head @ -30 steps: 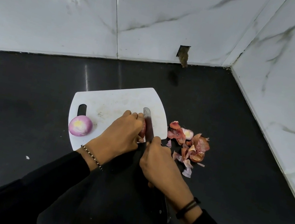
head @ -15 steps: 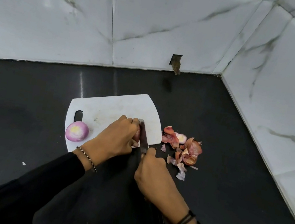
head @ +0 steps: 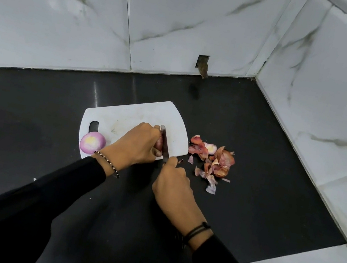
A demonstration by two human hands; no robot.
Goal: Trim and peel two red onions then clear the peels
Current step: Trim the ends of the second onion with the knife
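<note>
no readable text, no labels, no brands, no numbers, no signs anywhere in view

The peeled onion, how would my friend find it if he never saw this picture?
Start at the white cutting board on the black counter. Go to its near left corner, below the handle slot: the peeled onion sits there alone. It is round, smooth, pale purple, unlike the onion under the left hand.

Head-worn view, angled forward and down, close over countertop [head: 254,168] corner
</note>
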